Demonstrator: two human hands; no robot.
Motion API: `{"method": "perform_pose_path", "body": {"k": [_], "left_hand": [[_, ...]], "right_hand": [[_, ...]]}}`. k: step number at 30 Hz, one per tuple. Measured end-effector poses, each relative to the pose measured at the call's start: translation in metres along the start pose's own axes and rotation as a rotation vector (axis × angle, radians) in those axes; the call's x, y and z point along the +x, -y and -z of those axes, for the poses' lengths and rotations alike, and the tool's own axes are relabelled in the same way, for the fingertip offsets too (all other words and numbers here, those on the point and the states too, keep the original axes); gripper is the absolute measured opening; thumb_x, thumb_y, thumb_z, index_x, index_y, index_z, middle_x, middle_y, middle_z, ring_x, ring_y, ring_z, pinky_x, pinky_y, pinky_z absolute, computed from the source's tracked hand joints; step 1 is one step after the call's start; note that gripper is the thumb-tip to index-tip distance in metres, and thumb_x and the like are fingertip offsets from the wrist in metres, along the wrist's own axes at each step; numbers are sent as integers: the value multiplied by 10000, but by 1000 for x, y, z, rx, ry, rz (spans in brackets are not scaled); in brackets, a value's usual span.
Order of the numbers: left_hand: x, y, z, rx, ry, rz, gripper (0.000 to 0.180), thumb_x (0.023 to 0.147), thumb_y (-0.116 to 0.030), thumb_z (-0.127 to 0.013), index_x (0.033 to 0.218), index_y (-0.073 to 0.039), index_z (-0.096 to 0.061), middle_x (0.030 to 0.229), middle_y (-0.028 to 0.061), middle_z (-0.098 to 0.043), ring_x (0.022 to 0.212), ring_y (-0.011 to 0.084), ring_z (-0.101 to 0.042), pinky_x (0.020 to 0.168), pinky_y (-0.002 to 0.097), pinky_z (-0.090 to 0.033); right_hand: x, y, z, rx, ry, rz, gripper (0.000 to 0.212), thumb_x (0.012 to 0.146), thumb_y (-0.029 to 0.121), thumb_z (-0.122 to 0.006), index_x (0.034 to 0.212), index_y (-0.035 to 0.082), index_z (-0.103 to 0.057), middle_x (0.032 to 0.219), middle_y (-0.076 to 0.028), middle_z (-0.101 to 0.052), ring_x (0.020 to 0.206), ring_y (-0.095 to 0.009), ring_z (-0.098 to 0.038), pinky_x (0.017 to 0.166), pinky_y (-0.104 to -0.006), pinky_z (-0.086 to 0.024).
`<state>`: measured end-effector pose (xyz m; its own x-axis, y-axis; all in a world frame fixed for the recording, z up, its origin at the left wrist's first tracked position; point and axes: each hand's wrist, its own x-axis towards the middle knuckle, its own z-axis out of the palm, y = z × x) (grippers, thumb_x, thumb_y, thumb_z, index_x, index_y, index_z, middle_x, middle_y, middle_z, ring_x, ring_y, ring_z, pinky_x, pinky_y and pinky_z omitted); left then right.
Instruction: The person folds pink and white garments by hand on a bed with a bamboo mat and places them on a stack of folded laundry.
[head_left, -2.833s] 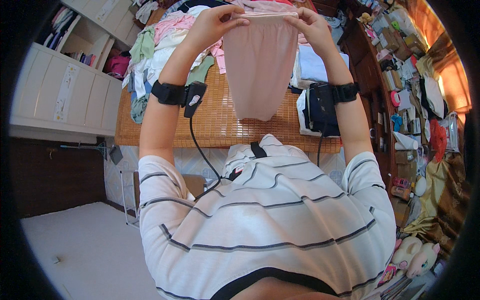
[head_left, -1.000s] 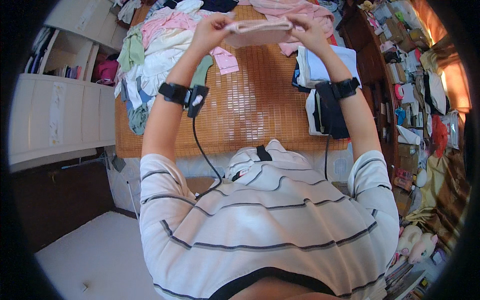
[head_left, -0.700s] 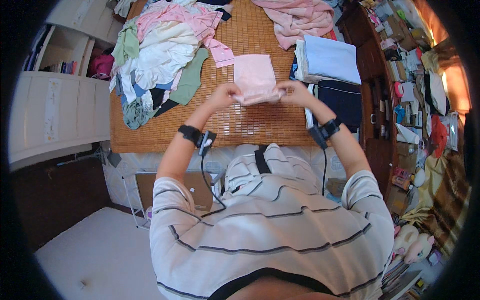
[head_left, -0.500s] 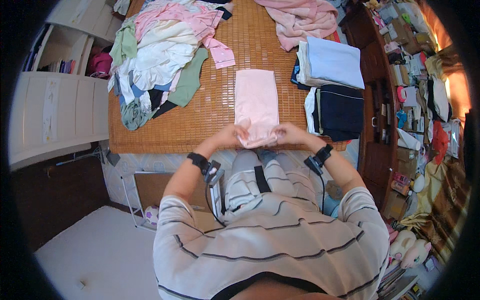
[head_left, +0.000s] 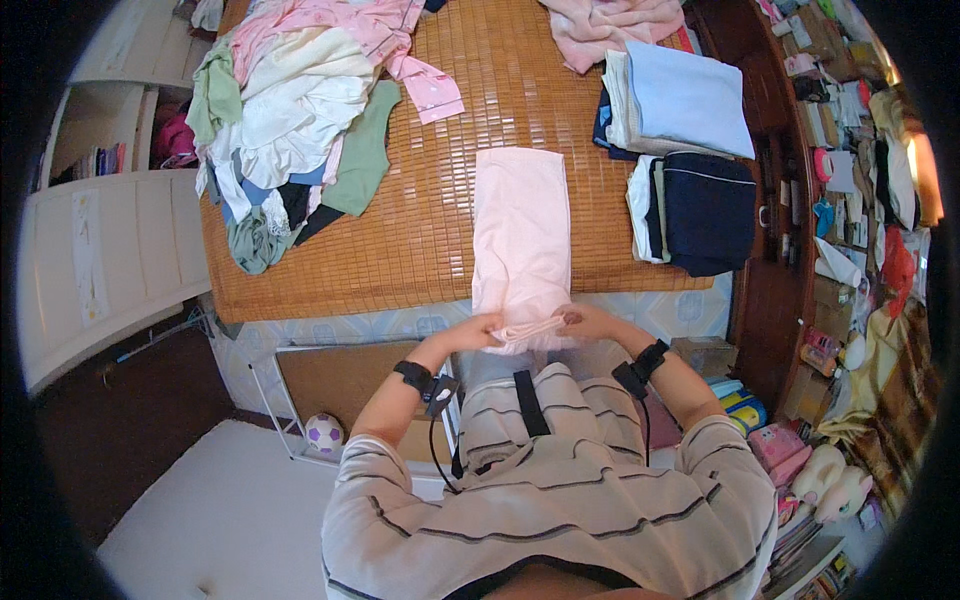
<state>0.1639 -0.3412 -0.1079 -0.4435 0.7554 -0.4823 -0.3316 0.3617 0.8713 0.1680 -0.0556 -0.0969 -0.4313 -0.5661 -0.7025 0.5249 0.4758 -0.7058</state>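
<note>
Fingers of the left hand and right hand are pinching the near end of a pink garment that's lying mostly on the bamboo mat. Folded dark clothes are sitting to the right, a clothes heap left, and a fluffy pink cloth is lying farthest.

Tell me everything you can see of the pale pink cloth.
The pale pink cloth is soft-looking, laid out as a long narrow strip. Its far part lies flat on the woven mat; its near end, gathered and creased, reaches past the mat's near edge, one side in the left grip, the other in the right grip.
</note>
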Motion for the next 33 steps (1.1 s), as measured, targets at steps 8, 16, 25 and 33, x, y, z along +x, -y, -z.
{"method": "perform_pose_path", "body": {"k": [8, 16, 25, 33], "left_hand": [[50, -57, 89, 119, -327, 62, 268, 746, -190, -614, 935, -22, -523, 809, 61, -544, 732, 143, -481, 655, 282, -410], [143, -32, 179, 117, -803, -168, 433, 713, -219, -674, 1043, -20, -477, 888, 99, -558, 812, 187, -520, 714, 295, -425], [132, 68, 137, 26, -957, 12, 463, 684, -140, -704, 1037, 4, -441, 892, 85, -524, 794, 158, -520, 682, 286, -445], [91, 99, 66, 363, -771, 268, 486, 658, -322, -695, 902, 58, -512, 866, 212, -517, 830, 325, -501, 720, 384, -413]], "right_hand": [[40, 65, 70, -15, -496, 232, 385, 719, 205, -672, 1026, 8, -551, 793, -22, -548, 708, -101, -486, 623, -225, -420], [134, 85, 134, 197, -849, 425, 444, 707, 154, -660, 1097, 8, -506, 948, -110, -577, 883, -172, -537, 774, -281, -428], [163, -36, 75, -66, -1106, 19, 443, 653, 115, -675, 1020, -33, -477, 924, -150, -547, 835, -240, -539, 744, -322, -432], [133, -88, 3, -151, -1197, -164, 403, 671, 225, -669, 933, -28, -495, 864, -164, -542, 794, -260, -531, 705, -344, -430]]}}
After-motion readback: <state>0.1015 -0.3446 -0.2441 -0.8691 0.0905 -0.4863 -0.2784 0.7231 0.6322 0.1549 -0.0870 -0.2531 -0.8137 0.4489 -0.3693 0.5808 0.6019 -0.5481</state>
